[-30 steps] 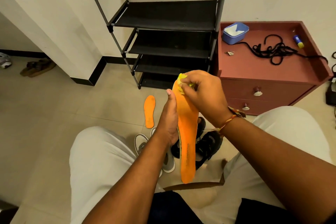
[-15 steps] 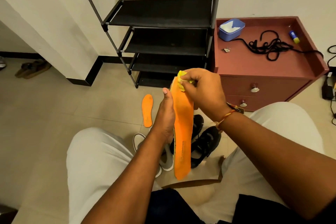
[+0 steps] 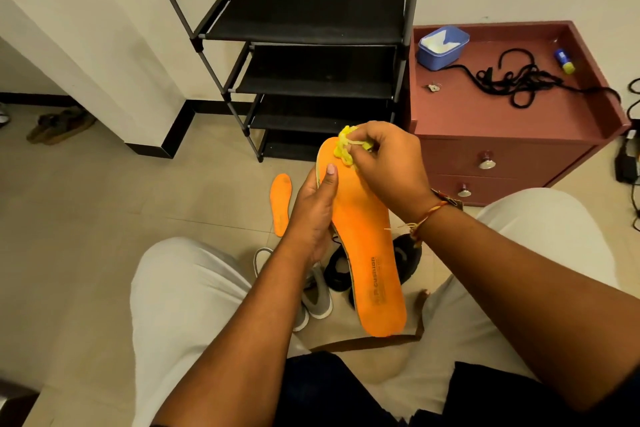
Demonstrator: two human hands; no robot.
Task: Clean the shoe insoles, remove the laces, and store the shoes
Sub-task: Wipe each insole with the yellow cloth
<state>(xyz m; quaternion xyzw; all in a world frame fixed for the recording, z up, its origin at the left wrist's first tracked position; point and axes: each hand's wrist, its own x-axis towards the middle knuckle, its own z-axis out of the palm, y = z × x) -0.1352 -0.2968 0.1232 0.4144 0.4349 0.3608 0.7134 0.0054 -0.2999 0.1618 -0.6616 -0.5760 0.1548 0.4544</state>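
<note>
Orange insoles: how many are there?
2. One orange insole is gripped by the left hand; the other insole lies on the floor before the shoe rack. More could be hidden inside the shoes.

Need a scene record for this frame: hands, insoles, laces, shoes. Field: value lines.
left hand: holds orange insole by its edge, thumb on top
right hand: pinches yellow cloth against the insole's far end
second insole: flat on floor near black rack
laces: black, loose on red cabinet top
shoes: on floor below the hands
</note>
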